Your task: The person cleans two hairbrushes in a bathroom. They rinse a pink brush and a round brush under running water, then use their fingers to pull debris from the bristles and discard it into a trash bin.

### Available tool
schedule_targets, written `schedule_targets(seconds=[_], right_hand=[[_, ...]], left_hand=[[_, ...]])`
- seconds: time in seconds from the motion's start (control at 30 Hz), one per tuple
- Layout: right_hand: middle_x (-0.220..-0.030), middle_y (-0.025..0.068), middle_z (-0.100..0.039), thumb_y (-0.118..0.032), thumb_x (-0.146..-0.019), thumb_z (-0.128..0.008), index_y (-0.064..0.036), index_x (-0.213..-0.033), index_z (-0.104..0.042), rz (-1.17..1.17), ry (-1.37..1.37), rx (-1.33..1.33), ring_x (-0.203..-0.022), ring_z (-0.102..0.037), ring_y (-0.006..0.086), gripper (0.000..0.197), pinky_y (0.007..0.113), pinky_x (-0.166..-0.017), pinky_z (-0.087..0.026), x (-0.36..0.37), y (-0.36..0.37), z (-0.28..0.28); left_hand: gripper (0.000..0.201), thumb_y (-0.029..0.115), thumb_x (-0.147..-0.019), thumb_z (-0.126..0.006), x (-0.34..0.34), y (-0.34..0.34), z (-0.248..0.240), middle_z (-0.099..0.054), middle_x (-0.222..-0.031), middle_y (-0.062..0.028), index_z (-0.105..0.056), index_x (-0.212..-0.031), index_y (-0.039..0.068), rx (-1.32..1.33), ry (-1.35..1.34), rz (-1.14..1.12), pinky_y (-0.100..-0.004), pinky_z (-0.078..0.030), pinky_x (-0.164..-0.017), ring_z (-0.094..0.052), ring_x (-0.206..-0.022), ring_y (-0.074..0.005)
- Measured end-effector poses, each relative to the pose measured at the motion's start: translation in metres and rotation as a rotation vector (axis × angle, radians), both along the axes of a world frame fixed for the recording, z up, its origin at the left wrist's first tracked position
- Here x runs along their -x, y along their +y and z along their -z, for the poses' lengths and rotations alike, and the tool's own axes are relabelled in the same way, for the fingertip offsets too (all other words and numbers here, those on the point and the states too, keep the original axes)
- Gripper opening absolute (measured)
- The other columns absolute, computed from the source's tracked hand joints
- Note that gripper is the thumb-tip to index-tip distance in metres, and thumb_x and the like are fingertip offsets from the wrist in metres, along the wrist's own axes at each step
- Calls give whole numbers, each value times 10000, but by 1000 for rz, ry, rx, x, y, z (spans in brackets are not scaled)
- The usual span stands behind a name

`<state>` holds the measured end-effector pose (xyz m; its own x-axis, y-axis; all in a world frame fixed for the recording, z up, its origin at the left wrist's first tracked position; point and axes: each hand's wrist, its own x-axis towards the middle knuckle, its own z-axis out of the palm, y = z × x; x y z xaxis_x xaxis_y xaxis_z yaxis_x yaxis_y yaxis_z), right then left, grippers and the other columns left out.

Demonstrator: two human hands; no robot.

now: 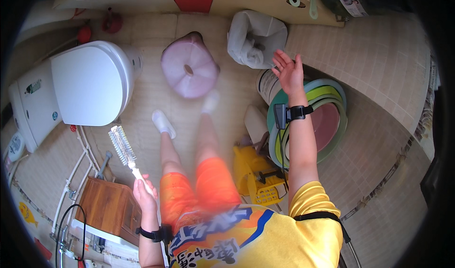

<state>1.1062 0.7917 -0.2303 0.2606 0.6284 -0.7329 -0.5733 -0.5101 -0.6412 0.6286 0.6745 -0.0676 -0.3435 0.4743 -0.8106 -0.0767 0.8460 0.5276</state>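
Observation:
My left hand (145,194) is closed around the white handle of a round hairbrush (123,147). The brush's bristled head points up and away, in front of the toilet's near side. On the right, my right arm stretches forward, and my right hand (289,73) is open with its fingers apart and nothing in it. From this view that hand overlaps the near edge of a bin lined with a whitish bag (244,45); whether it touches the bag I cannot tell. Dark straps go round both wrists, and a small box sits on the right one.
At left stands a white toilet (87,85) with its lid down, and nearer is a wooden cabinet (105,206). A purple-covered stool (189,69) is ahead of my feet. Nested basins (343,95) and a yellow plastic item (253,170) lie by my right arm.

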Motion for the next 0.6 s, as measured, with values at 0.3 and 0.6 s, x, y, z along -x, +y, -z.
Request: schedule_targets(seconds=[0.3,0.6], right_hand=[[-1327,83,-381,-612,-853,-138,-57,-1274,-400,-112,22,-115,-1226,-321,212,744,364,-980,-226,9,15,-43],[-1360,106,-331,-611,-849,-26,-39,-1250,-433,-513,-420,-357,-1319,-113,286,808,427,-1051,-18,27,13,-72]], left_hand=[[300,11,-745,-622,-102,58,74,-463,-726,13,-421,-952,95,-281,-178,200,-170,-352,-406,-434,-497,-47],[384,6,-695,-687,-327,152,109,-563,-987,-50,-433,-982,23,-674,-566,282,-152,-388,-518,-440,-570,-4]])
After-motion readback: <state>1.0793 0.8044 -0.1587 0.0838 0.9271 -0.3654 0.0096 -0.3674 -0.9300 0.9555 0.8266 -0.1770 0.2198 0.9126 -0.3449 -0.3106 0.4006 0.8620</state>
